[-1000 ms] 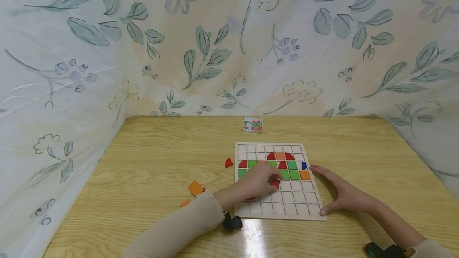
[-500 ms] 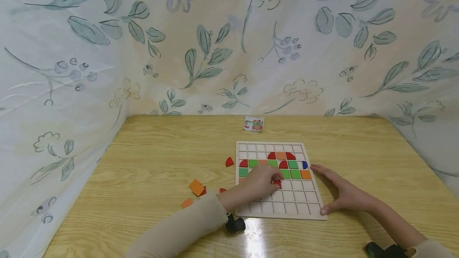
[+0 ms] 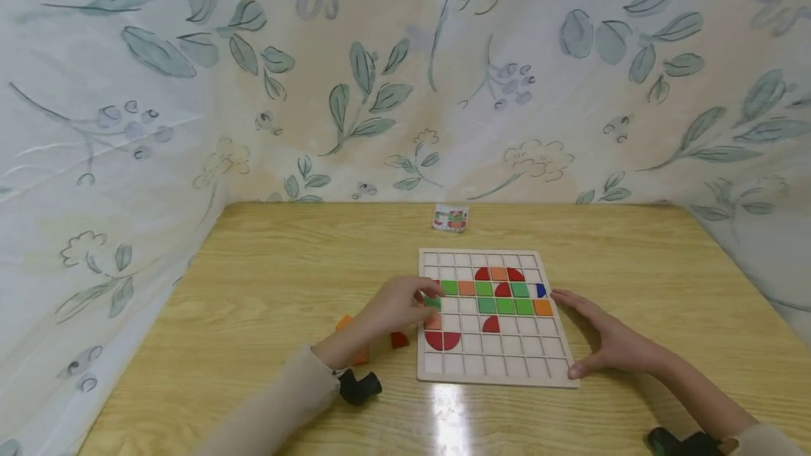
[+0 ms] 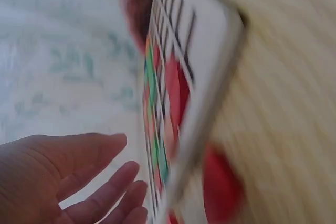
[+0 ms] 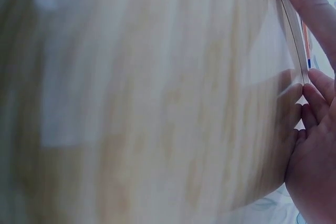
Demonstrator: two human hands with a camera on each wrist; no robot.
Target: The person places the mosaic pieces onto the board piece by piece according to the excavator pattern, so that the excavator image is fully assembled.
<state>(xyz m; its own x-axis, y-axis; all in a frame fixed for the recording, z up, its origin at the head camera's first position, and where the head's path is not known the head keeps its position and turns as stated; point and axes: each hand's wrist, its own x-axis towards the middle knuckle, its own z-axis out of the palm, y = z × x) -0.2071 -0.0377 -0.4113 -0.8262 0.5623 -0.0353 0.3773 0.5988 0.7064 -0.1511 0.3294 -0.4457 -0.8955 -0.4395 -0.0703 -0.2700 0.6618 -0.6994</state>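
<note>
A pale wooden grid board [image 3: 514,370] lies on the table, with red, green, orange and blue tiles in some cells. My left hand [image 3: 398,305] hovers over its left edge, fingers loosely bent and apart from the thumb. In the left wrist view, nothing sits between the thumb and fingers of the left hand [image 4: 79,177]. A red quarter-circle tile [image 3: 491,324] lies in a middle cell, tiles above it. My right hand [image 3: 617,345] rests spread against the board's right side, thumb at the near corner and fingertips further up the edge.
Loose orange tiles [image 3: 343,321] lie left of the board, partly hidden by the left forearm. A loose red tile [image 3: 399,340] is near the board's left edge. A small printed pattern card [image 3: 450,217] lies behind the board. Floral cloth [image 3: 405,90] hangs around the table.
My left hand has let go of the red quarter-circle tile in a middle cell and moved left to the board's edge. The right hand has stayed in place.
</note>
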